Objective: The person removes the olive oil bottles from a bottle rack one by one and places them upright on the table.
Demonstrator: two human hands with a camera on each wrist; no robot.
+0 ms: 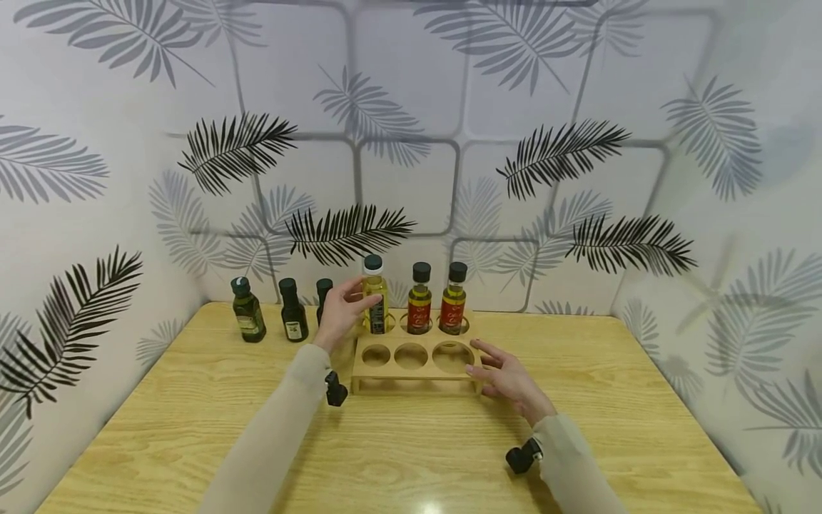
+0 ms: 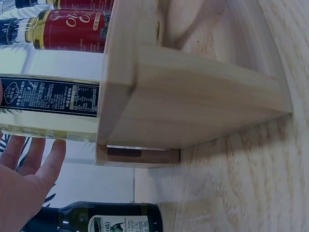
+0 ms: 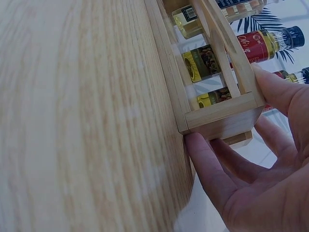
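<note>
My left hand [image 1: 339,315] holds a clear bottle of yellow oil [image 1: 377,308] with a dark label and black cap, thumb on the near side and fingers behind. The bottle's base stands in the left hole of the back row of a wooden bottle rack [image 1: 417,373]. Two red-labelled olive oil bottles, one in the middle [image 1: 419,308] and one at the right [image 1: 452,308], fill that row's other holes. At the rack's right end, my right hand [image 1: 509,380] grips the corner, its thumb on the upper edge and a fingertip at the lower corner in the right wrist view.
Left of the rack stand a dark green bottle [image 1: 248,315], a dark bottle with a pale label [image 1: 293,319] and another dark bottle [image 1: 323,288], partly hidden by my left hand. A patterned wall [image 1: 411,185] rises behind the wooden table [image 1: 398,457].
</note>
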